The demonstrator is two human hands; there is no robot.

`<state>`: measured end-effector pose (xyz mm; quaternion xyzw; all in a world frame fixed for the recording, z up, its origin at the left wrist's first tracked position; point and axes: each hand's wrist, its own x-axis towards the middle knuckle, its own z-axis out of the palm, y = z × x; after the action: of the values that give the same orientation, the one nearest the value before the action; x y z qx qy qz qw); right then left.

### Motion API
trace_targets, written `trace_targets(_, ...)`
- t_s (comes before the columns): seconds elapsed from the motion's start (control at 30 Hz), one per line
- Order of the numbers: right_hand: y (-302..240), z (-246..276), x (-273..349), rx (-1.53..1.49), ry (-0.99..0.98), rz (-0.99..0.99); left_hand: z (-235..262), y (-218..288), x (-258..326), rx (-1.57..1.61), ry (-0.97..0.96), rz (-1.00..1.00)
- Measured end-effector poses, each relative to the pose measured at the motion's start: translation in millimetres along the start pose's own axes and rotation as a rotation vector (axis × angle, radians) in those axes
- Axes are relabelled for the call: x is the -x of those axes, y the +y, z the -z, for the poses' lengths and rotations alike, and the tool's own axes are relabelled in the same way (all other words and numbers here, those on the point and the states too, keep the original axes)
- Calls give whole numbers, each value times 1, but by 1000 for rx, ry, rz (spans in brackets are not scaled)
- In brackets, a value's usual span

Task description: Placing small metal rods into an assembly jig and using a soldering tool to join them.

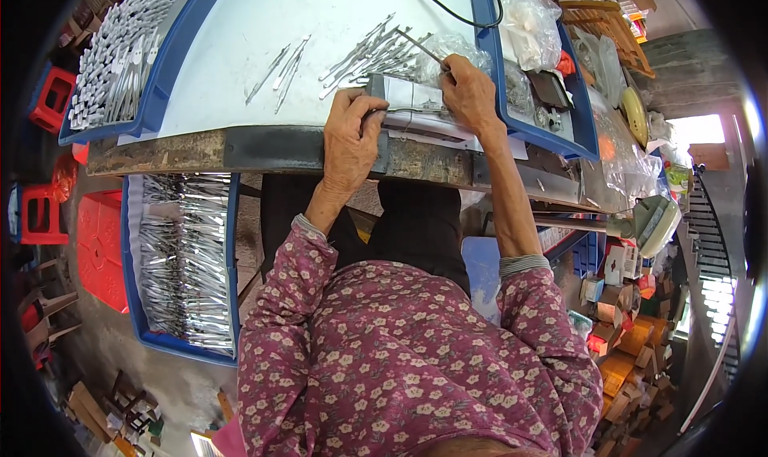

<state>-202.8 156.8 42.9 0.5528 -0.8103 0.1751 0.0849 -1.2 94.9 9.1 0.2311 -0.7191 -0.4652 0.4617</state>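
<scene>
My left hand [352, 135] is at the table's front edge, its fingers closed at the end of a thin metal piece [416, 110]. This piece lies along a small grey metal block [375, 86] and a pale sheet-covered surface. My right hand [470, 95] grips a thin dark rod-like tool [422, 47], which points up and to the left; its exact kind is unclear. Beyond my hands lies a heap of slim silvery metal pieces [370, 57]. A few similar pieces [290, 73] are spread to its left.
Blue trays packed with metal pieces stand at far left [152, 109] and below the table [232, 273]. At right, a blue tray [588, 129] holds plastic bags and small parts. The table's worn wooden edge [184, 151] crosses before me. Red stools [42, 215] stand left.
</scene>
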Motion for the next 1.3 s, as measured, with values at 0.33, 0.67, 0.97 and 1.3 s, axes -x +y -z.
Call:
trace_targets(0.33, -14, 21, 6, -163, 248, 129, 4, -3, -8, 2, -19, 22)
trace_targets(0.67, -53, 49, 16, -988, -278, -247, 4, 2, -5, -4, -45, 88)
trace_targets(0.97, -48, 43, 20, -1384, -297, -331, -1, 0, -6, -100, 9, -65)
trace_targets(1.3, -41, 48, 18, -1153, -288, -185, -8, 1, -17, -174, -42, -54)
